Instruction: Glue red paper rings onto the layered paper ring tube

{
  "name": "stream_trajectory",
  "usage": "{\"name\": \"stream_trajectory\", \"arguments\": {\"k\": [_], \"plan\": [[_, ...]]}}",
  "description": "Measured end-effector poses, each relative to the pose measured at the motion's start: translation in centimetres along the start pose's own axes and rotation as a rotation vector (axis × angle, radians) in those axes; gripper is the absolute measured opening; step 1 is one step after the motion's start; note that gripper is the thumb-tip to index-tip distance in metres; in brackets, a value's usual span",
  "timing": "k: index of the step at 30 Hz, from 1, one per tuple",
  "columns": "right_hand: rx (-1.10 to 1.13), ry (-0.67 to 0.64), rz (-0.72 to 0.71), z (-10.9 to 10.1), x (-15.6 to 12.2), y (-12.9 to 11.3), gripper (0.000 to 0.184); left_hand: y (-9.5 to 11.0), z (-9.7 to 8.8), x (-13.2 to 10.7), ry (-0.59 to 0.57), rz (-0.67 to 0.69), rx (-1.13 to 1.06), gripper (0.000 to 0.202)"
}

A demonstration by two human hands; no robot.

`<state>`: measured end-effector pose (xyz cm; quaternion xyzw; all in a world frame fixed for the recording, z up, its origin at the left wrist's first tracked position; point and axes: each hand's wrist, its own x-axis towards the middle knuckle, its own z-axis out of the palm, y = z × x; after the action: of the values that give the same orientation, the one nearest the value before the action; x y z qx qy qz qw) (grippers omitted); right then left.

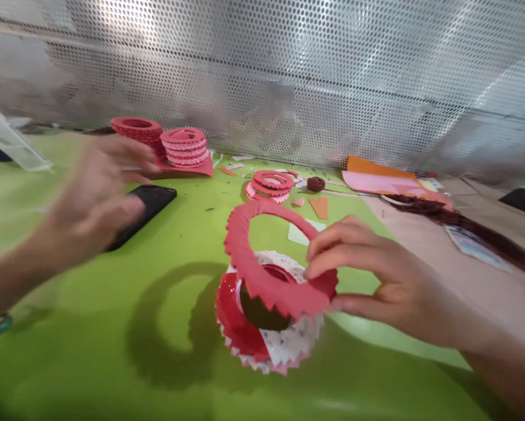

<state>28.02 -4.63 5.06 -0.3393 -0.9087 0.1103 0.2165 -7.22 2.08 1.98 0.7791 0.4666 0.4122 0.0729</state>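
Note:
A red paper ring (254, 251) with a zigzag outer edge is pinched at its right side by my right hand (376, 275), closed with thumb below and fingers above. The ring is tilted over a stack of toothed rings (289, 345) in glossy red, speckled white and pink, and partly hides it. My left hand (82, 199), blurred by motion, hovers open over a black phone (151, 207). Just beyond its fingers stand a stack of red rings (137, 126) and a stack of pink and red rings (186, 146), on a red sheet (203, 169).
Several loose rings (271, 184) lie farther back, near a dark brown ball (315, 184) and orange paper scraps (318, 207). Orange and pink sheets (376, 178) and brown braided strands (446, 213) are at right. A perforated metal panel (262, 64) rises behind the green table (91, 327).

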Motion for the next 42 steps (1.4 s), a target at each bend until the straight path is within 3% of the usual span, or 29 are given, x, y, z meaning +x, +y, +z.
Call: {"name": "stream_trajectory", "arguments": {"k": [3, 4, 7, 11, 17, 28, 42], "plan": [[0.079, -0.038, 0.039, 0.9, -0.7, -0.7, 0.018, 2.6, 2.3, -2.2, -0.376, 0.154, -0.2, 0.094], [0.093, -0.051, 0.051, 1.2, -0.8, -0.8, 0.015, 3.2, 3.0, -2.7, -0.452, 0.162, -0.223, 0.103], [0.116, -0.091, 0.06, 1.5, -1.1, -0.8, 0.012, 4.2, 4.3, -3.4, -0.58, 0.109, -0.246, 0.116], [0.142, -0.145, 0.052, 1.2, -1.0, -0.7, 0.015, 4.8, 4.9, -3.1, -0.701, 0.097, -0.292, 0.12], [0.187, -0.176, 0.051, 1.4, -0.6, -0.9, 0.018, 4.7, 4.7, -3.5, -0.718, 0.014, -0.268, 0.12], [0.216, -0.237, 0.129, 1.3, -0.5, -1.1, 0.022, 5.2, 4.6, -3.6, -0.723, -0.016, -0.223, 0.12], [0.176, -0.257, 0.073, 1.4, -0.6, -1.2, 0.018, 5.0, 4.7, -3.9, -0.757, -0.021, -0.229, 0.113]]}}
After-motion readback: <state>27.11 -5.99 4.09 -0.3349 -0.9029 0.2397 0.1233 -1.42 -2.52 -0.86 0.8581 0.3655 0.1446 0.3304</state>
